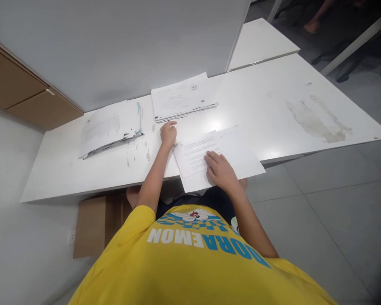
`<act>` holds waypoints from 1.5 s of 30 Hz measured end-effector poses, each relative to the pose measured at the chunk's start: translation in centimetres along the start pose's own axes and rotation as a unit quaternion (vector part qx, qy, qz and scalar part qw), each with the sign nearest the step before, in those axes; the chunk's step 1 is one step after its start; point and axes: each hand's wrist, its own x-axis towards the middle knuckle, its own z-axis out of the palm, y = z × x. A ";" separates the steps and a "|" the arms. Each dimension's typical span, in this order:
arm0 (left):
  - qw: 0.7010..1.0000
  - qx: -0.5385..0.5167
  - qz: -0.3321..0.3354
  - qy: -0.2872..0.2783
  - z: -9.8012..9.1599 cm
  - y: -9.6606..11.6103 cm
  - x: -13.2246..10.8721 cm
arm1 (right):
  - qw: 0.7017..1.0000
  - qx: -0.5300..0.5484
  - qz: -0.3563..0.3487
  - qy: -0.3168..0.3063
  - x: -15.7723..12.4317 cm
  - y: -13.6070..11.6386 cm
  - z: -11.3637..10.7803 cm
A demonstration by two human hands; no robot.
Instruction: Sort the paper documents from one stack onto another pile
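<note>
The fingers of the right hand [221, 170] lay flat and slightly spread on the printed sheets [193, 154]. The fingers of the left hand [168, 134] were curled, index extended, beside the sheets' left edge; whether they pinched anything could not be determined. One paper stack [180, 96] lay just beyond the left fingers; a second stack [106, 127] lay to their left. The table [252, 112] supported all papers.
</note>
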 end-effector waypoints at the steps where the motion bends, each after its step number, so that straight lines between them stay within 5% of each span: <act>1: 1.000 0.006 -0.002 0.010 -0.1 0.1 -0.2 | 1.000 0.003 -0.002 0.004 0.0 -0.2 0.1; 12: 0.995 -0.054 0.073 -0.031 -1.2 -1.1 -2.2 | 0.993 -0.015 -0.072 -0.088 5.4 -4.2 3.6; 22: 0.989 -0.068 0.057 -0.116 -1.5 -1.3 -1.5 | 0.993 -0.031 -0.077 -0.083 5.3 -4.0 3.8; 32: 0.989 0.016 0.131 -0.061 0.3 -2.7 -1.7 | 0.992 -0.060 -0.068 -0.092 5.2 -4.5 3.3; 40: 0.986 -0.004 0.168 -0.010 -0.1 -3.1 -1.8 | 0.993 -0.051 -0.097 -0.033 5.6 -4.7 4.3; 45: 0.989 -0.038 0.141 0.001 -0.3 -3.6 -0.9 | 0.981 0.015 -0.146 0.125 3.4 -4.1 1.9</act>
